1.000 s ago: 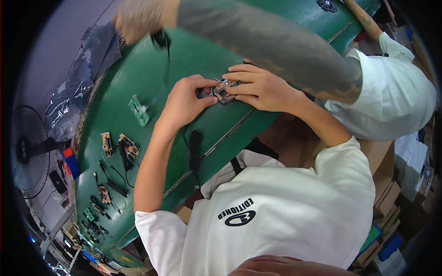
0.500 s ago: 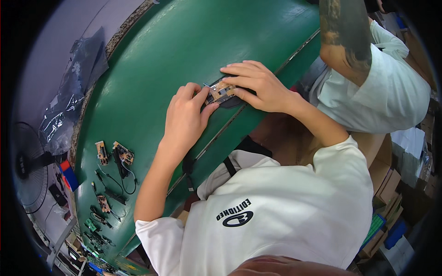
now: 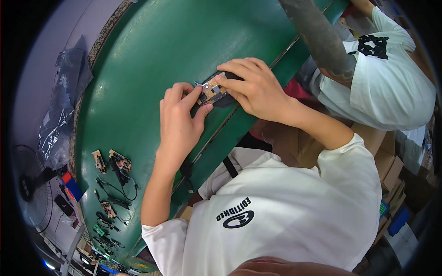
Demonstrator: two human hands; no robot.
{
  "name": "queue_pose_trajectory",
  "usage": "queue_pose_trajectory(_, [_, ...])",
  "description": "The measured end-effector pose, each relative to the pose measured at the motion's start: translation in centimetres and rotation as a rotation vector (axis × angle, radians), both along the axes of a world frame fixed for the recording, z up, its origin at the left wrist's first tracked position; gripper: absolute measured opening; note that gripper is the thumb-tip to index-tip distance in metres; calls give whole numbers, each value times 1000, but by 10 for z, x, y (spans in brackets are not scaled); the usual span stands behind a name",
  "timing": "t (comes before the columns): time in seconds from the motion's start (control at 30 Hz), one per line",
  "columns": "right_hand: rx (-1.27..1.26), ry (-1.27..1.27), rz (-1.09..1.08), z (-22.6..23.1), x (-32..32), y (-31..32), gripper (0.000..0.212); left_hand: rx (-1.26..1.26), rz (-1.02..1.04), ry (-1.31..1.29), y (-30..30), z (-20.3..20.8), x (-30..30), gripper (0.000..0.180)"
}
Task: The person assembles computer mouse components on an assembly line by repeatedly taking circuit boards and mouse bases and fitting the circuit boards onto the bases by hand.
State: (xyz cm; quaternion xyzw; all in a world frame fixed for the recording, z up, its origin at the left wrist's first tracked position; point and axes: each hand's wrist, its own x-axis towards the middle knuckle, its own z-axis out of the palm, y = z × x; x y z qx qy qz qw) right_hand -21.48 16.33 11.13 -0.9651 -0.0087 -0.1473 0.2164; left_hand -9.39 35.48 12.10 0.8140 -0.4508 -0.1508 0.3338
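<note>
A tan circuit board point(image 3: 213, 89) with dark parts and a pale wire at its left end lies in a black plastic tray-like shell point(image 3: 224, 100) on the green table. My left hand point(image 3: 178, 117) pinches the board's left end, thumb on the near side and fingers on the far side. Over the right end bends my right hand point(image 3: 257, 89), its index finger on the board and the other fingers round the shell's far edge. My right palm hides part of the shell.
At the left of the green table point(image 3: 152, 69) lie loose boards point(image 3: 120, 159) and black cables point(image 3: 120, 202). Beyond its edge are a clear plastic bag point(image 3: 64, 110) and a fan point(image 3: 32, 188). A co-worker's sleeved arm point(image 3: 317, 37) reaches in at the upper right.
The co-worker's arm has swung left over the table's edge. My hands keep hold of the board, with my right index finger shifted a little on it. The whole view has moved slightly.
</note>
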Motion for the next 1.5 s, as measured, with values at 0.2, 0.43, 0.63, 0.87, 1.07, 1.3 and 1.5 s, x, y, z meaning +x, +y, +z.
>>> queue_pose_trajectory(0.2, [17, 68, -1, 11, 1, 0, 25, 105, 19, -16, -6, 16, -5, 42])
queue_pose_trajectory(0.43, [230, 276, -33, 18, 18, -18, 22, 137, -14, -92, -6, 13, -6, 37])
queue_pose_trajectory(0.63, [214, 345, -120, 20, 28, -13, 20, 103, -26, -78, -8, 14, -1, 37])
queue_pose_trajectory(0.87, [270, 338, -117, 23, 23, -22, 22, 50, -40, -109, -10, 16, -2, 35])
queue_pose_trajectory(1.07, [274, 271, -98, 16, 17, -23, 23, -10, -8, -45, -3, 7, -5, 42])
queue_pose_trajectory(1.3, [146, 160, 27, 16, -3, -25, 25, -218, 48, 71, -4, -9, -8, 44])
queue_pose_trajectory(1.5, [157, 153, 1, 25, -5, -18, 28, -134, 64, -29, -10, -2, -10, 43])
